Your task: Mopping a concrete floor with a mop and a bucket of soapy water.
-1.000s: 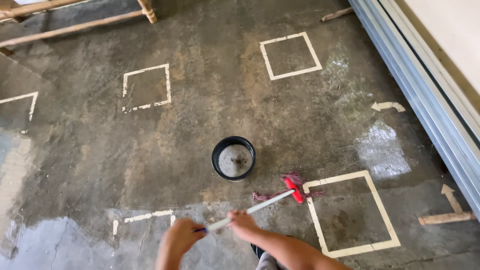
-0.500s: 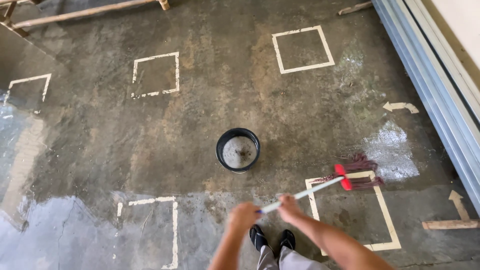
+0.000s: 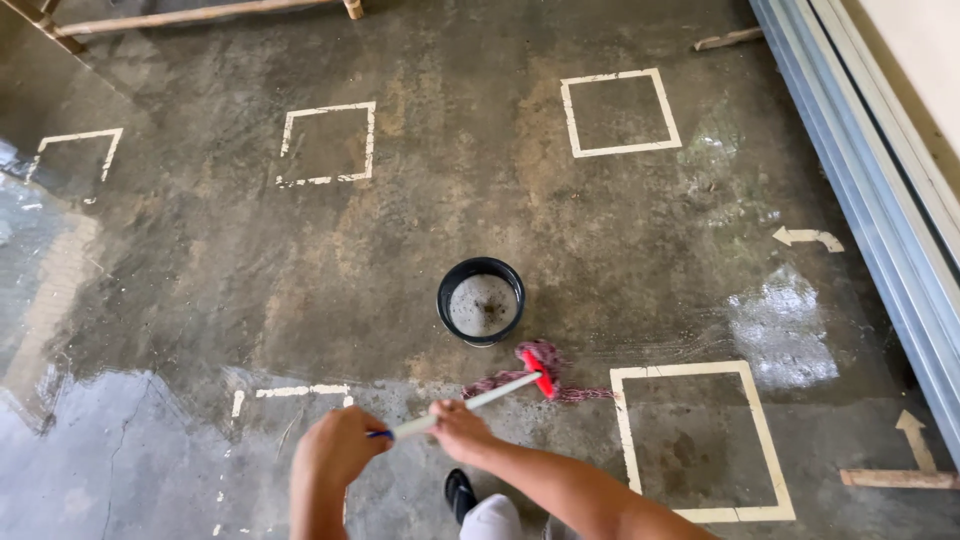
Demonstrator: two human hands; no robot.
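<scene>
Underfoot, wet concrete floor (image 3: pixel 200 300), marked with taped squares (image 3: pixel 325 145). Both hands grip one mop handle (image 3: pixel 480 398): left hand (image 3: pixel 335 450) with fingers wrapped round its near end, right hand (image 3: pixel 458 430) clamped further along. Red mop head (image 3: pixel 540 372) rests on the floor, just beside the black bucket (image 3: pixel 481 300) mid-floor, near the left edge of the nearest taped square (image 3: pixel 700 440). Corrugated metal wall (image 3: pixel 860 170) bounds the right edge. Wooden frame (image 3: pixel 190 15) along the far edge. Wide open floor to the left.
</scene>
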